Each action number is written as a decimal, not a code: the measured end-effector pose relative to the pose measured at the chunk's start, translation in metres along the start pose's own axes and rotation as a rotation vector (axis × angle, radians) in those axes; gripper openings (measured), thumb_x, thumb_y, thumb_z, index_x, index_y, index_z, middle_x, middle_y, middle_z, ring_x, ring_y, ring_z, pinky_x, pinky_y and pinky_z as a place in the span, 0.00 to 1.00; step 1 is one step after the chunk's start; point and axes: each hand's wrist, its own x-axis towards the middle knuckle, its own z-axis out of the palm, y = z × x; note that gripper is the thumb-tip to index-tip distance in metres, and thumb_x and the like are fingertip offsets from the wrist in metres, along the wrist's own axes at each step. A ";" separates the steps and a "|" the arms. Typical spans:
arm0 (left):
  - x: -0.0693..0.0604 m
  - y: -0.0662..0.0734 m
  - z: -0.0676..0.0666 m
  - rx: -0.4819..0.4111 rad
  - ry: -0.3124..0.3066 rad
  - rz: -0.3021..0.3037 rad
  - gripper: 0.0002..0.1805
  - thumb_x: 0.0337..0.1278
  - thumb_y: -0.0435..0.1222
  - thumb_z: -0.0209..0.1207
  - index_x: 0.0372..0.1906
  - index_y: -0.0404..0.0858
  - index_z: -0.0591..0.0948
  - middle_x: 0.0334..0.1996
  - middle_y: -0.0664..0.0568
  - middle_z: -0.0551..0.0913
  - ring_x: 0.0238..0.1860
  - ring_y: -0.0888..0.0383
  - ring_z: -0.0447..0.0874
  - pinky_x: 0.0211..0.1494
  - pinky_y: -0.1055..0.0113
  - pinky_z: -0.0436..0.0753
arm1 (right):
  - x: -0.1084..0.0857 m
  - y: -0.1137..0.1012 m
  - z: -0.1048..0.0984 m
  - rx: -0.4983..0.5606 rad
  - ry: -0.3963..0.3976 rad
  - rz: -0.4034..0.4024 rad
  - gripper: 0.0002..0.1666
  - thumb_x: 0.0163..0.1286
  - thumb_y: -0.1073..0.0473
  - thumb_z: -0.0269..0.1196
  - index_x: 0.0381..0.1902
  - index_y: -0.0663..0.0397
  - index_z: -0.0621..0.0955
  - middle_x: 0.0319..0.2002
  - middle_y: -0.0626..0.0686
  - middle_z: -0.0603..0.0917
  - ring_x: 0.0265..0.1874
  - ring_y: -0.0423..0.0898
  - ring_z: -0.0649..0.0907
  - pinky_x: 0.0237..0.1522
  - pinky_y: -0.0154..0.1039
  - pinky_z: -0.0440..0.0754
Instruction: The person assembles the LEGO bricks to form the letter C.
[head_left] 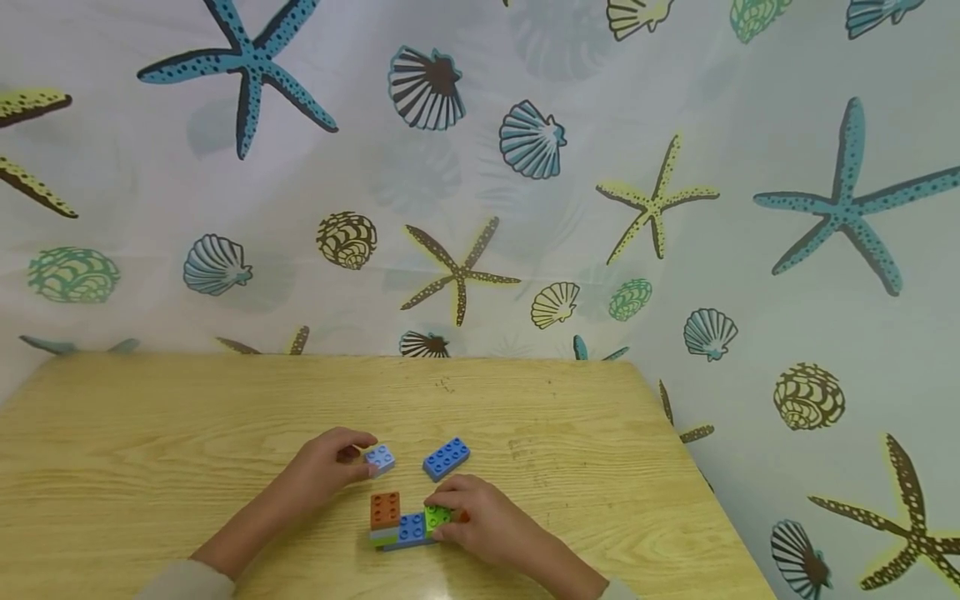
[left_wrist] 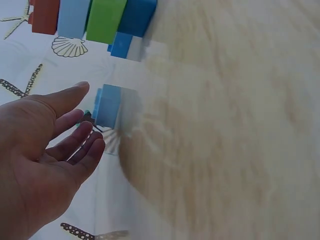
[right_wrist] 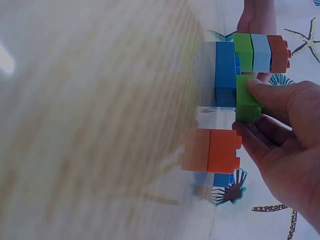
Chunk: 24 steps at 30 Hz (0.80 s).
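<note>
Green brick (right_wrist: 245,100): bright lime, studs up, pinched by the right fingers (right_wrist: 248,141) at the right end of the long blue brick; whether it is fully seated cannot be told.
Long blue brick (head_left: 411,532): flat on the bench (head_left: 187,417), studs up, some bare in the middle.
Three-brick stack (head_left: 386,510): upright on its left end; lime green lowest, light blue between, reddish brown on top.
Light blue brick (left_wrist: 109,106): loose, studs up, beyond the stack, just beside the left fingers (left_wrist: 90,157).
</note>
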 end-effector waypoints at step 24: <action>0.016 -0.008 0.005 0.030 -0.023 -0.007 0.22 0.60 0.35 0.69 0.59 0.36 0.82 0.55 0.45 0.82 0.52 0.53 0.81 0.55 0.53 0.84 | 0.000 0.002 0.000 -0.017 -0.010 -0.011 0.21 0.71 0.54 0.67 0.60 0.49 0.83 0.54 0.44 0.80 0.51 0.33 0.78 0.48 0.27 0.81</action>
